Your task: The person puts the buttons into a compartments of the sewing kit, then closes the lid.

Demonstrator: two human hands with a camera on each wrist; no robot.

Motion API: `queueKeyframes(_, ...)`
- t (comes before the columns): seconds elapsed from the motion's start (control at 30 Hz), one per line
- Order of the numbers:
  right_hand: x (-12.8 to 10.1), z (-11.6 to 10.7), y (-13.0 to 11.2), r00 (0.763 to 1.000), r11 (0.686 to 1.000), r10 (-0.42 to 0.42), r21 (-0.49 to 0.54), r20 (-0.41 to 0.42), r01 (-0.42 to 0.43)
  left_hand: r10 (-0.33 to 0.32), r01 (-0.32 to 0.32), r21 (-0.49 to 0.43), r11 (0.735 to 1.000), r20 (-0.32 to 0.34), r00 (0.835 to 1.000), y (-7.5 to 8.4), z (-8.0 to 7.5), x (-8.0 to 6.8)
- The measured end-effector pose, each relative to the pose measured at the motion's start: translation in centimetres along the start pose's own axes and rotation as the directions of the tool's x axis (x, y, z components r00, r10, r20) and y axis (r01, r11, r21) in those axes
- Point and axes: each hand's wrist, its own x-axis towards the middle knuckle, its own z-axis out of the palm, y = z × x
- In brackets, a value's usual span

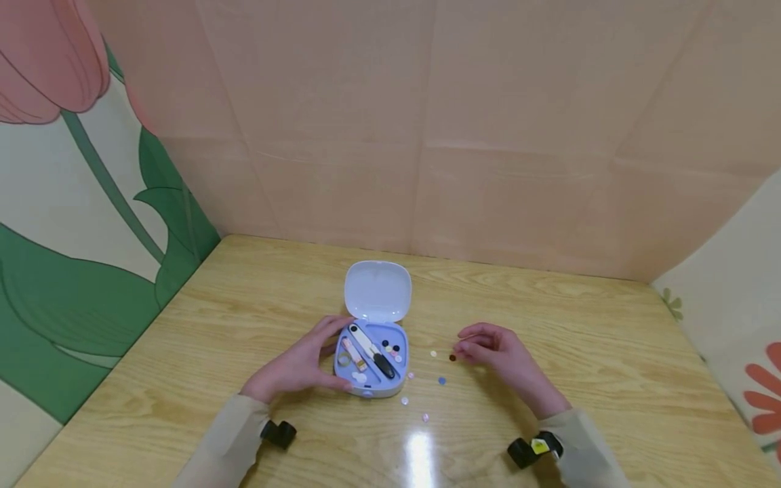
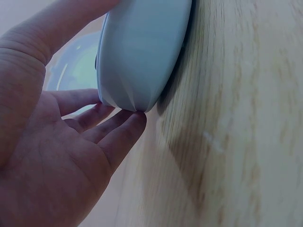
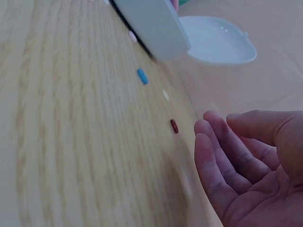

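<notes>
A light-blue sewing box (image 1: 377, 391) stands on the table with its lid (image 1: 378, 291) raised at the back. My left hand (image 1: 305, 362) holds its left side, thumb at the front corner and fingertips against the side wall (image 2: 137, 56). Inside lie a long white-and-black tool (image 1: 372, 351), a pinkish strip (image 1: 354, 354), a yellowish ring (image 1: 344, 359) and several small buttons (image 1: 390, 348). My right hand (image 1: 497, 352) hovers right of the box, fingers loosely bent and nothing between them. Close by its fingertips, a dark red button (image 3: 174, 126) lies on the wood.
Between box and right hand are scattered a blue button (image 1: 442, 381), a cream button (image 1: 434, 354) and several pale ones, such as a pink button (image 1: 426, 417) nearer the front. Behind the wooden table (image 1: 274, 271) hangs a peach backdrop (image 1: 427, 135).
</notes>
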Motion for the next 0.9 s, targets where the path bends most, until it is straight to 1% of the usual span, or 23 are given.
queueKeyframes(0.13,0.4,-0.4,0.6,1.0,1.0,0.002,-0.013,0.0,-0.002,-0.004,0.004,0.0,1.0,0.0,1.0,-0.1,0.0,0.0)
queueKeyframes(0.27,0.7,-0.5,1.0,1.0,0.998,0.002,-0.056,-0.011,-0.003,-0.02,0.02,0.005,1.0,0.001,1.0,-0.1,0.0,0.1)
queueKeyframes(0.37,0.8,-0.5,1.1,1.0,0.996,0.004,-0.094,-0.024,-0.006,-0.021,0.021,0.003,1.0,0.0,1.0,-0.2,0.0,0.2)
queueKeyframes(0.63,0.8,-0.2,1.0,0.999,0.99,0.011,-0.14,-0.05,-0.018,-0.017,0.018,0.007,1.0,-0.006,1.0,-0.3,0.0,0.2)
queueKeyframes(0.7,0.8,-0.1,1.1,0.999,0.989,0.002,-0.149,-0.048,-0.009,-0.015,0.016,0.009,1.0,-0.008,1.0,-0.2,0.0,0.2)
queueKeyframes(0.9,0.9,0.1,1.6,0.999,0.986,-0.035,-0.162,0.0,0.034,-0.021,0.021,0.005,1.0,-0.006,1.0,-0.1,0.0,0.1)
